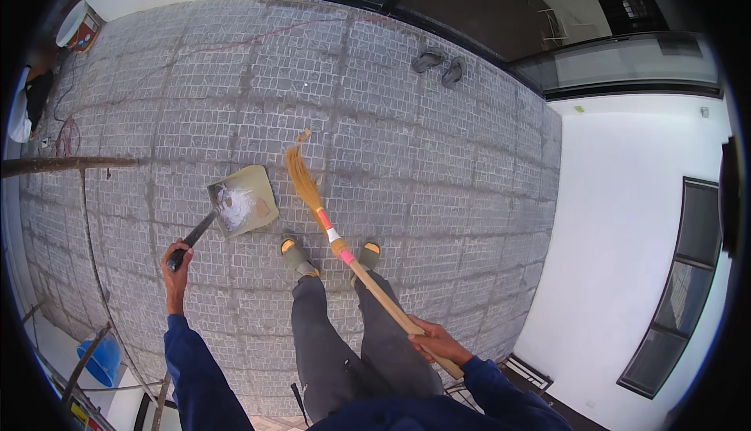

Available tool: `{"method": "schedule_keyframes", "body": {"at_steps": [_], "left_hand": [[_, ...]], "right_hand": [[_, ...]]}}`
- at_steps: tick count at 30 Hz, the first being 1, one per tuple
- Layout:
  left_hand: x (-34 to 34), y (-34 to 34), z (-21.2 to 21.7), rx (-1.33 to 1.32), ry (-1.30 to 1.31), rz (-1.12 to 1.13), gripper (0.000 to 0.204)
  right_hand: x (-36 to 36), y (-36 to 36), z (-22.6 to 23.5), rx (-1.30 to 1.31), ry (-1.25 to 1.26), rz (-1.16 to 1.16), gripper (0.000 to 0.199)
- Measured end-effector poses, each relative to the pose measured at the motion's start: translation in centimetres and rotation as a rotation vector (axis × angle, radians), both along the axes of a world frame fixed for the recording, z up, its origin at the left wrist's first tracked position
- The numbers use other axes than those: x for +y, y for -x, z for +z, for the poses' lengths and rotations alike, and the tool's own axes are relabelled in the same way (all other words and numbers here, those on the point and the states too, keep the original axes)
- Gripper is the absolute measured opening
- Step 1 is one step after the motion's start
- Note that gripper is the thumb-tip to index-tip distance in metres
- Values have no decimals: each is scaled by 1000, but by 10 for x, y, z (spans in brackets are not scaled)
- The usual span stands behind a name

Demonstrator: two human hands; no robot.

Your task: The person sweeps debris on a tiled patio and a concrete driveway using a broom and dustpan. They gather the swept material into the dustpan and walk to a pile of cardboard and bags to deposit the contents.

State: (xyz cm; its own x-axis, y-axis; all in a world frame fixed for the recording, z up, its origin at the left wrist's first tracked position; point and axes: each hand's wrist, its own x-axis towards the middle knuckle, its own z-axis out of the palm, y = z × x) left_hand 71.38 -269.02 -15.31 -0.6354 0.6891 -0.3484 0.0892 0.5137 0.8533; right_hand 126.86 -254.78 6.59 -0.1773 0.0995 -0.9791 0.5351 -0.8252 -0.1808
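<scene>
My left hand [177, 267] is closed around the black handle of a dustpan [264, 184]. The pan is beige and holds white powdery debris [235, 204] with a few brownish bits. In my right hand [440, 340] is the wooden handle of a broom [375, 290], gripped near its upper end. The broom slants away to the left, its straw bristles [303, 177] right of the pan and apart from it. Just beyond the bristle tips lies a small tan scrap [303, 135] on the paving.
Grey paving [438, 196] spreads around my feet. Dark slippers [440, 65] lie by the glass door at the far side. A thin red cord [258, 38] crosses the ground to a bucket [78, 28]. Wooden poles [70, 165] and a blue bucket [102, 360] stand at left; a white wall [610, 220] is at right.
</scene>
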Motion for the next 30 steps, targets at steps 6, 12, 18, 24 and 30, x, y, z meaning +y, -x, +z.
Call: {"method": "schedule_keyframes", "body": {"at_steps": [6,12,18,24,30], "left_hand": [[6,-7,25,-71,6,126,13],[63,-20,33,-36,91,107,16],[136,-51,4,124,-46,76,18],[200,-66,-15,144,-20,98,16],[247,-79,-4,253,18,33,14]], "right_hand": [[56,-85,-10,-105,-131,-315,65],[210,-133,-143,-375,-376,-192,44],[307,-107,-276,-688,-748,393,40],[250,15,-269,-338,-673,587,56],[201,64,-196,-53,-499,720,61]]}}
